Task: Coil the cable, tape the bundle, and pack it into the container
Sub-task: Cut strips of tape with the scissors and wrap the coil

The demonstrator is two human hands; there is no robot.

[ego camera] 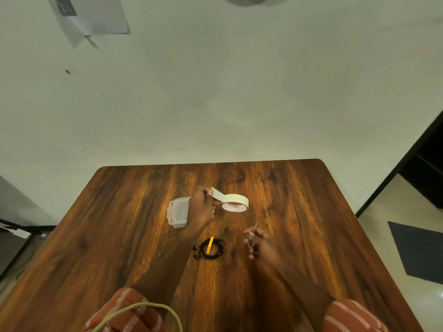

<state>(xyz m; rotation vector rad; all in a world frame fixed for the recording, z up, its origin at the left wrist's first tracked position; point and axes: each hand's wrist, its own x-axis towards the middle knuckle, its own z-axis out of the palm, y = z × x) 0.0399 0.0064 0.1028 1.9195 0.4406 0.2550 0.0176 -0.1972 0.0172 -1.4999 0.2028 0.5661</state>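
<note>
Wooden table (pixel 119 236) carrying everything. Clear container (pixel 177 212) sitting left of centre, partly behind your left hand (pixel 201 209). That hand pinching free end of tape roll (pixel 235 203), pulling strip out; roll lying just right, red print inside core unreadable. Your right hand (pixel 260 244) gripping scissors (pixel 253 236), blades pointing far. Coiled black cable (pixel 211 249), yellow tie on it, lying near, between hands.

The table (pixel 134 224) is showing a glossy dark wood grain. The tape roll (pixel 236 202) is looking like matt cream paper, and the box (pixel 177 212) like clear, smooth plastic. The scissors (pixel 252 236) are glinting like thin metal. The cable (pixel 211 249) is looking black and smooth, with a yellow plastic strap (pixel 210 245).
</note>
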